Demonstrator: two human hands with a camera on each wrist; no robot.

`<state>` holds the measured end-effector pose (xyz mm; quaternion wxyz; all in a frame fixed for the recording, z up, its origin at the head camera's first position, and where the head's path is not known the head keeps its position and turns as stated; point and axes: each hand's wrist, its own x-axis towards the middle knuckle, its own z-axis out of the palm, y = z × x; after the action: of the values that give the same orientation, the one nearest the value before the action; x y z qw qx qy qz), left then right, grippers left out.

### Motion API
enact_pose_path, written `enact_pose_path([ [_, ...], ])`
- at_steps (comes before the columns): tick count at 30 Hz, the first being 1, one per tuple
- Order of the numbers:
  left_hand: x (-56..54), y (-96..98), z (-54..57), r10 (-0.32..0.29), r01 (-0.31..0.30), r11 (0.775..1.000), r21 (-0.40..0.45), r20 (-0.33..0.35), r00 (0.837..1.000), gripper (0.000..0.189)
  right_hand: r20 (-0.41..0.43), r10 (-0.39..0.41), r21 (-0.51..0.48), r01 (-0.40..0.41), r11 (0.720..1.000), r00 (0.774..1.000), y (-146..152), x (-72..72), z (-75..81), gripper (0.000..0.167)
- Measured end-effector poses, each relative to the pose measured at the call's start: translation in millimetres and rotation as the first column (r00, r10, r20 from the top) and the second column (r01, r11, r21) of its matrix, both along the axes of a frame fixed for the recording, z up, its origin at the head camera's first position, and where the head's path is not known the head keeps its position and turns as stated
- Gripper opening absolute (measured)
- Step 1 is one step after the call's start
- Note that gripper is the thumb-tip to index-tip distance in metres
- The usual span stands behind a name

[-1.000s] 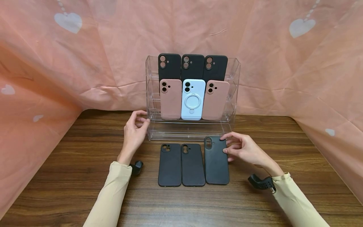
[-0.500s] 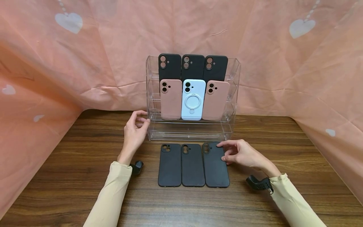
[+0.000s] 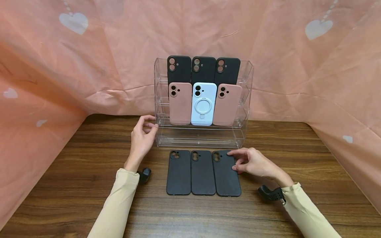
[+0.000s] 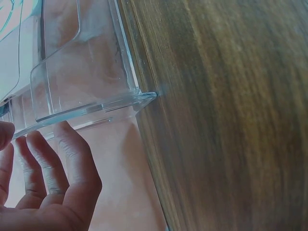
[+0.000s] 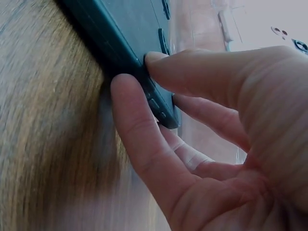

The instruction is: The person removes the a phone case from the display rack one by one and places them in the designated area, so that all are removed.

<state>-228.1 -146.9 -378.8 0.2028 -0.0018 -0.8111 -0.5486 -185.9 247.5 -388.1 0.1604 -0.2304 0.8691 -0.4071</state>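
Observation:
Three black phone cases lie side by side on the wooden table: a left one (image 3: 178, 173), a middle one (image 3: 203, 173) and a right one (image 3: 227, 175). My right hand (image 3: 254, 162) holds the right case by its upper right corner. In the right wrist view the thumb (image 5: 192, 70) lies over the case's face, with other fingers along its edge. A clear acrylic display rack (image 3: 197, 142) stands behind the cases. My left hand (image 3: 142, 138) is at its left side, loosely bent fingertips (image 4: 62, 130) touching the side panel.
Several cases lean in the rack: black ones (image 3: 202, 71) in the back row, two pink cases (image 3: 180, 107) and a white case with a ring (image 3: 203, 112) in front. The rack's lowest front tier shows no case. Pink cloth (image 3: 297, 66) walls the table's back and sides.
The right black case has come down toward me and now lies level with the other two, my right hand moving with it. My left hand has stayed at the rack's side.

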Motion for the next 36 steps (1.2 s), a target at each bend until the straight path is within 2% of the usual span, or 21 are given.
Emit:
enact_pose_path([
  [5,0.0,0.0,0.6,0.001,-0.001,1.0,0.001,0.002,1.0,0.025,-0.021,-0.008,0.038,0.009,0.999,1.0,-2.0,0.2,1.1,0.051],
  [11,0.2,0.5,1.1,0.004,-0.004,1.0,-0.003,0.002,1.0,0.025,-0.096,-0.06,0.146,0.074,0.987,0.994,-5.1,2.6,3.8,0.051],
  [14,0.0,0.4,1.2,0.003,-0.003,1.0,0.0,0.005,1.0,0.025,-0.101,-0.071,0.164,0.087,0.983,0.992,-6.3,3.5,4.9,0.051],
  [26,2.1,0.8,1.4,0.003,-0.003,1.0,0.001,0.027,1.0,0.026,-0.045,-0.069,0.122,0.075,0.99,0.997,-5.3,3.7,4.8,0.055],
  [36,2.5,0.0,2.7,0.002,-0.001,1.0,-0.009,0.034,0.999,0.025,0.044,-0.05,0.02,0.05,0.999,0.998,-3.0,5.5,6.3,0.053],
])
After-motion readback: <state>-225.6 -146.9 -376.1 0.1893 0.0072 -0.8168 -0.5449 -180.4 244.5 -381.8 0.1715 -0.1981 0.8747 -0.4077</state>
